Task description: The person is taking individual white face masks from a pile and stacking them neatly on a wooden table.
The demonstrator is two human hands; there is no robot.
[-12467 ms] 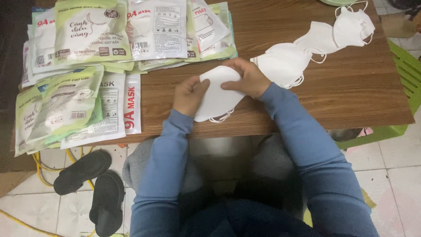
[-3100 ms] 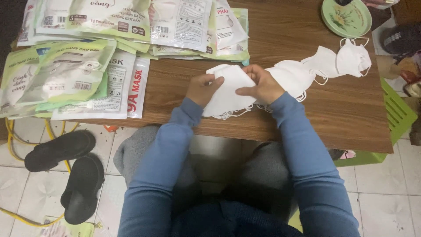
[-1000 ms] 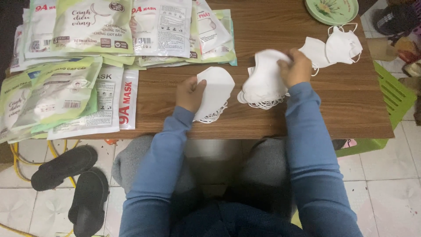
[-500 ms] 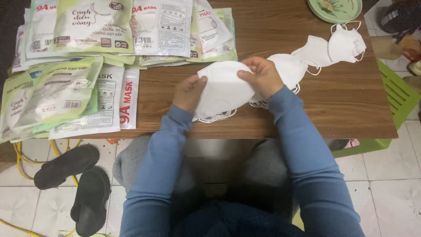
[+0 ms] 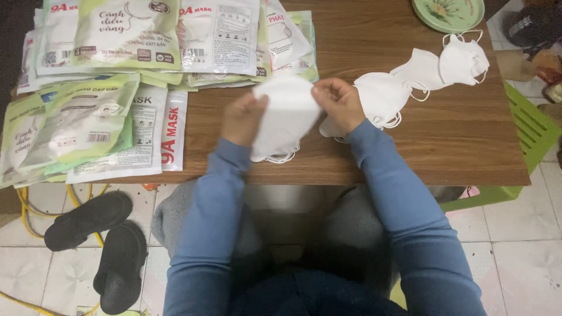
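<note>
White folded face masks in a small stack (image 5: 284,120) sit between two hands above the near middle of a wooden bench (image 5: 445,146), with thin ear loops trailing out from the stack's near edge onto the wood. Left hand (image 5: 243,120) grips the stack's left side, thumb over the top, and right hand (image 5: 339,105) pinches its far right corner with bent fingers; both hands are closed on the stack, apparently to keep the layers square and together, though the picture is blurred there and single masks cannot be counted. Just to the right, touching the right hand, a line of loose white masks (image 5: 421,73) runs toward the far right, overlapped like tiles, likely laid so each can be picked off in turn. Beyond them, at the far right edge of the bench, rests a round green plate (image 5: 448,11), partly cut off. Across the far and left part of the bench lie many flat sealed mask packets (image 5: 117,70) in green and white, piled over one another, within reach of the left hand. Blue sleeves (image 5: 404,199) lead back to the seated person. On the tiled floor at the near left stand black sandals (image 5: 99,240) beside a yellow cable (image 5: 26,202), and a green plastic stool (image 5: 530,131) stands to the right of the bench.
</note>
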